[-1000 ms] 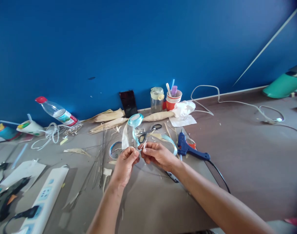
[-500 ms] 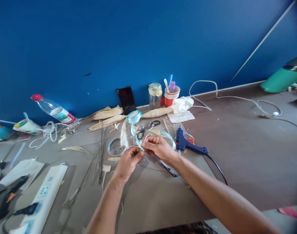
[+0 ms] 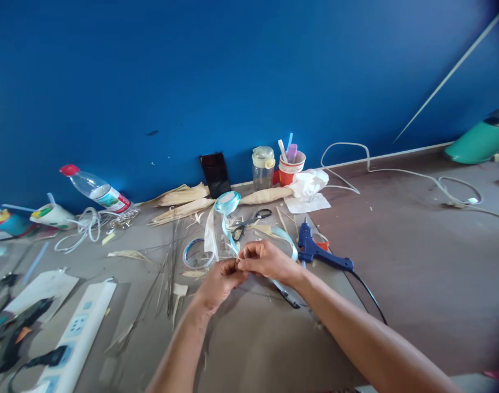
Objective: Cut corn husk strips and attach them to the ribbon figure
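My left hand (image 3: 220, 283) and my right hand (image 3: 269, 263) meet over the table, both with fingers pinched together. Light blue ribbon (image 3: 226, 232) runs down from its shiny roll (image 3: 227, 202) into the pinch, where its end is hidden by my fingers. Black scissors (image 3: 251, 222) lie just beyond the hands. A utility knife (image 3: 285, 293) rests partly under my right wrist. To the right is a blue glue gun (image 3: 320, 248) on its side, and a roll of tape (image 3: 198, 254) lies flat left of the hands.
Thin wires (image 3: 173, 262) and dried husks (image 3: 182, 210) litter the table's middle. Behind stand a phone (image 3: 215, 174), a clear jar (image 3: 263, 168) and paper cups (image 3: 291, 166). A tilted bottle (image 3: 97, 188) and a power strip (image 3: 79, 327) are at left, a green flask (image 3: 479, 139) at far right.
My fingers have drawn closer together, and the blue ribbon between them is now mostly covered. The whole view has shifted slightly, so things sit a little lower and further right.
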`<act>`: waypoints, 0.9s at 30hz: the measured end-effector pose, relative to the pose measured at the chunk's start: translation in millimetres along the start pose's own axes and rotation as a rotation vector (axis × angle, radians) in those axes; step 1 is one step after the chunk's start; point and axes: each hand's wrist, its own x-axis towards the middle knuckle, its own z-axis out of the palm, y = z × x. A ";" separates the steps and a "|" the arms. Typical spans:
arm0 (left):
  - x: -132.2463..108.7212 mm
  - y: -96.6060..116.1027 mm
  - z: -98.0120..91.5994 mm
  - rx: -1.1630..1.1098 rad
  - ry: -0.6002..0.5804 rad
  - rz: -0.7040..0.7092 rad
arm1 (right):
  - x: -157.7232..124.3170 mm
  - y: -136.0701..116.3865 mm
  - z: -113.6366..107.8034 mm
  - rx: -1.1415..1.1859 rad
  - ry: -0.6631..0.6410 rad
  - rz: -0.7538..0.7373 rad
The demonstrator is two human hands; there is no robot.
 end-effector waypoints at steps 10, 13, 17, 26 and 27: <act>-3.8 1.7 4.1 0.073 -0.056 0.034 | 3.1 -4.0 -3.7 0.375 0.090 0.076; -3.9 0.6 3.6 0.066 -0.055 0.048 | 3.6 -4.0 -6.2 0.404 0.100 0.073; -3.1 -0.6 2.2 0.080 -0.066 0.068 | 3.6 -4.9 -7.7 0.425 0.129 0.065; -3.3 -0.8 -1.1 0.080 -0.053 0.078 | 4.3 -8.5 -7.7 0.382 0.186 0.010; -3.0 -0.6 -1.6 0.076 -0.047 0.082 | 4.6 -8.4 -8.0 0.382 0.198 0.000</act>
